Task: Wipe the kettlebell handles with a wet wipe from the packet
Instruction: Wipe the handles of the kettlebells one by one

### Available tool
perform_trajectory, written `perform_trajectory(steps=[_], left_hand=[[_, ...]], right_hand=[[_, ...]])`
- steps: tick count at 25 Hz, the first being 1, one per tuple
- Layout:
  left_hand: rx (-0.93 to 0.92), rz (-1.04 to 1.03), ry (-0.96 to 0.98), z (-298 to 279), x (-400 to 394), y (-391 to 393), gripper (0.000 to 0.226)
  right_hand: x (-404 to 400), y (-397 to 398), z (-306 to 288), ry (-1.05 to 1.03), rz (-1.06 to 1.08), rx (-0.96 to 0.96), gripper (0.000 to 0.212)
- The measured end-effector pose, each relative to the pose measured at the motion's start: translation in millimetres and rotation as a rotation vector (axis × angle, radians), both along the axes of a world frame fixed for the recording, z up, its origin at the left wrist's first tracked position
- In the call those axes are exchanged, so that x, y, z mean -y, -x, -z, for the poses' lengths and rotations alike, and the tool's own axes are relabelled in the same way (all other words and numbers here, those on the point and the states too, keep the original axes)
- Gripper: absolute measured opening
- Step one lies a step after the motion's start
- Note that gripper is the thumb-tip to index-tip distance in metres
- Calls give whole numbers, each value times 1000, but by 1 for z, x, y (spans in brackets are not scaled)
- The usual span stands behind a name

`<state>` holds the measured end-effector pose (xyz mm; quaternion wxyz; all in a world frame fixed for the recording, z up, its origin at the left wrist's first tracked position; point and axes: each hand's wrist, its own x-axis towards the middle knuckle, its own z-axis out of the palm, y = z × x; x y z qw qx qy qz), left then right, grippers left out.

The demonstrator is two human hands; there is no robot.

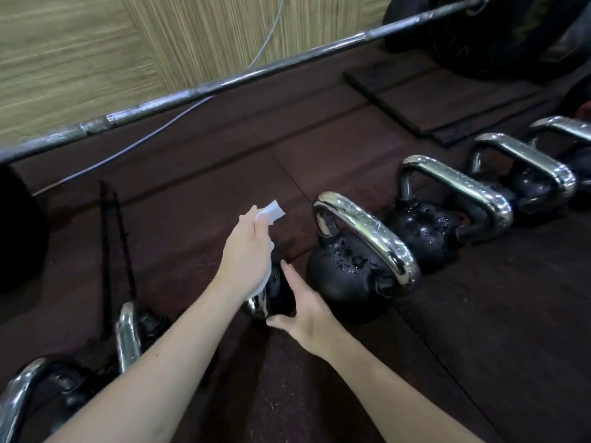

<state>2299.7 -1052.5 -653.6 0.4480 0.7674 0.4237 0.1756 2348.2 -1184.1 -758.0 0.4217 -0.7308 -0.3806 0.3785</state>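
We're mid-wipe on the small black kettlebell (277,294) on the floor: left hand (248,254) clutches the white wet wipe (271,213) over its chrome handle, apparently, right hand (308,310) flat, steadying; next, wet neighbouring kettlebell (348,273).

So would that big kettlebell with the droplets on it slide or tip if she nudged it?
Probably neither. The kettlebell looks like solid metal, squat and round-bodied, sitting on a rubbery floor mat. The wet chrome handle might feel slippery to grip.
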Motion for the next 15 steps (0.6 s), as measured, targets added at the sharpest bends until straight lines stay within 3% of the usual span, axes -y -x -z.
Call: perform_trajectory(steps=[2,3,5,6,9,12,15], left_hand=[[54,24,-17,-15,4,-2,48],[106,45,-26,-24,12,-4,46],[184,119,-56,-41,28,-14,44],[208,171,-98,-45,35,-21,44],[138,458,-355,-55,60,-42,50],[-81,754,-774,-45,82,-49,61],[-84,780,-957,-34,66,-50,54]], right_hand=[[31,2,-3,-9,14,-5,90],[52,2,-2,-26,49,6,71],[97,-3,-1,-48,249,10,32],[118,-9,-3,-57,391,12,27],[155,-39,-10,-142,637,68,52],[146,-75,-14,-116,419,49,116],[122,-95,-14,-74,251,67,144]])
